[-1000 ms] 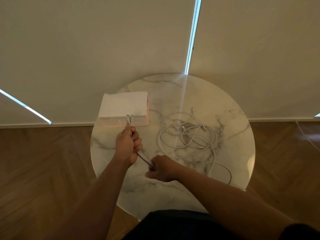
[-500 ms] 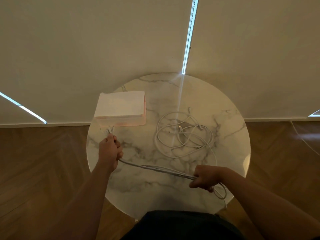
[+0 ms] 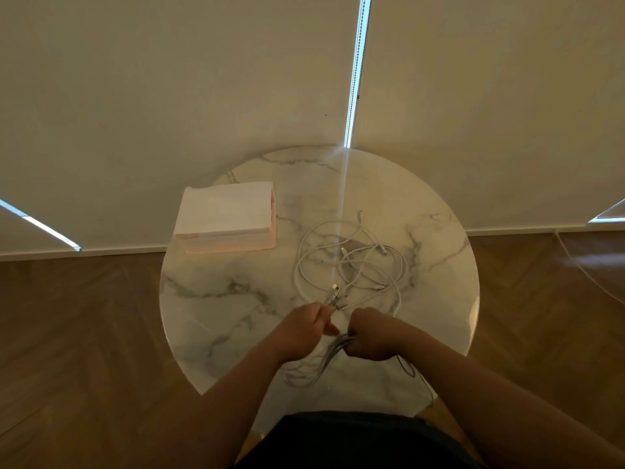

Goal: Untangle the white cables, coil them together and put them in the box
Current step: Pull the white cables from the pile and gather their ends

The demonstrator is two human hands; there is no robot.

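Note:
Several white cables point(image 3: 351, 262) lie in a loose tangle on the right half of the round marble table point(image 3: 216, 299). My left hand point(image 3: 304, 328) grips the plug ends of a bundle of these cables, the connectors sticking out above my fist. Close beside it, my right hand point(image 3: 370, 333) grips the same bundle, which hangs between the hands in a drooping loop point(image 3: 314, 370) near the table's front. A closed white box with pinkish sides point(image 3: 226, 216) sits at the table's back left.
The table stands against a wall covered by pale roller blinds with a bead chain point(image 3: 355, 72). Wooden herringbone floor point(image 3: 77, 333) surrounds it. One strand hangs over the table's front right edge.
My hands were stretched apart with the bundle pulled straight; now the left hand has come right beside the right one, and the bundle sags in a loop below them.

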